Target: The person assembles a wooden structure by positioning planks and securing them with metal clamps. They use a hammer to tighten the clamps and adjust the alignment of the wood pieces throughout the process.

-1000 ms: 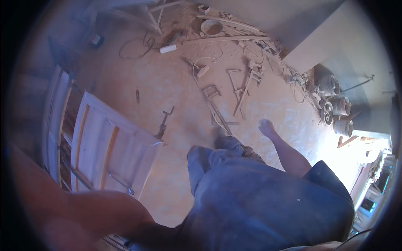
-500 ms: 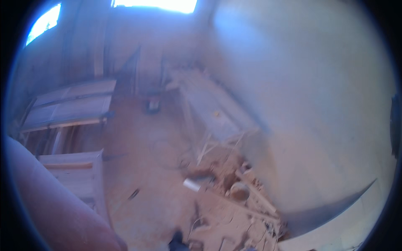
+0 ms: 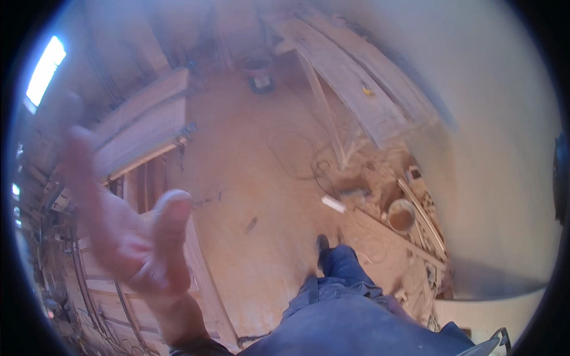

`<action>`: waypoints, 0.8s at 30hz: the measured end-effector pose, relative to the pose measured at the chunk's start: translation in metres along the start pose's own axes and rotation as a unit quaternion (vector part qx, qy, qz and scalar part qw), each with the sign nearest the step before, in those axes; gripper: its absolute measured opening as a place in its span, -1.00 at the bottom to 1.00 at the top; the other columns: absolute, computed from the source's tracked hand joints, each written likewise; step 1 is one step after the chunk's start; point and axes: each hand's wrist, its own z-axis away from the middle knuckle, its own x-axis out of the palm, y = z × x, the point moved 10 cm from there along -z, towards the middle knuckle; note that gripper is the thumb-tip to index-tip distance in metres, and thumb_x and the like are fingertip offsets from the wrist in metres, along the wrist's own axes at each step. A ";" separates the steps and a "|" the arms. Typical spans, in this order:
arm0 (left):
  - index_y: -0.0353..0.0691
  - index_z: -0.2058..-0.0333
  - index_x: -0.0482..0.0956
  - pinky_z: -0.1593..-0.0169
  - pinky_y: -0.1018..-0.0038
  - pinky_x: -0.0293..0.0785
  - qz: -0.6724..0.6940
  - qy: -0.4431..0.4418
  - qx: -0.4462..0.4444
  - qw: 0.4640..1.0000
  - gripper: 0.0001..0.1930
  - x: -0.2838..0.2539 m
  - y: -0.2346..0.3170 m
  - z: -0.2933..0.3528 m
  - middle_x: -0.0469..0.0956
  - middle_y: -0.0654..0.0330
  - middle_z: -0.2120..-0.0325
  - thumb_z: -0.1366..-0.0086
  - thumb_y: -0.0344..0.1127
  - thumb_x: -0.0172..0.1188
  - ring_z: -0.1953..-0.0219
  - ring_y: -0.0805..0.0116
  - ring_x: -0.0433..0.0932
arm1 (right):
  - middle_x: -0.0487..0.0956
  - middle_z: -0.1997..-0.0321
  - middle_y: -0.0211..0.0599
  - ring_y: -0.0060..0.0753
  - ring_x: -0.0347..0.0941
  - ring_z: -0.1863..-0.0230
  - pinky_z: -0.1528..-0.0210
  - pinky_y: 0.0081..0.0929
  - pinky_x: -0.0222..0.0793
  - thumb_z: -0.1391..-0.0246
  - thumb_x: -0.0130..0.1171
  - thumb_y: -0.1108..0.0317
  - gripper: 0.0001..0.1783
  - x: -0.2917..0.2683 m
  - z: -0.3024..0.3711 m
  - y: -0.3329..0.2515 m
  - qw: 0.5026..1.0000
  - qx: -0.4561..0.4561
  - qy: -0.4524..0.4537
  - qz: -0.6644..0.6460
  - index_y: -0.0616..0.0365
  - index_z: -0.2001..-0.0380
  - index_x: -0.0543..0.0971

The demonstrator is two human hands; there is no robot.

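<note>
One hand up in the air: the person's left hand [image 3: 133, 252] is raised, fingers loosely spread, thumb well off from the rest, and holding nothing that I can see. Fingertips are kinda blurry. Can't make out the right hand, so can't tell how its fingers are.

Closest stuff to the left hand is two pale wooden panels. The near panel [image 3: 206, 279] is below it, partly hidden by the hand and forearm, with long bars [image 3: 126, 310] running across. The far panel [image 3: 157, 121] has a metal bit poking out at its near right corner.

Over on the bench [image 3: 338, 68] there's a small yellow thing [image 3: 367, 90] by the right edge, toward the near end. White block [image 3: 333, 204] on the floor [image 3: 237, 148], and a round tub [image 3: 401, 216] sits among dusty boards [image 3: 420, 213] at the floor's right edge.
</note>
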 end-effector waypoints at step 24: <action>-0.44 -0.17 0.49 -0.37 0.10 0.29 -0.090 -0.254 -0.488 0.830 -0.32 0.323 -0.507 0.128 0.49 -0.20 -0.18 -0.11 -0.26 0.49 -0.29 -0.14 0.39 | 0.71 0.27 0.05 0.04 0.67 0.11 0.01 -0.20 0.55 0.03 0.21 0.37 -0.78 -0.282 -0.546 -0.704 0.975 -0.176 0.092 -0.099 0.17 0.31 0.72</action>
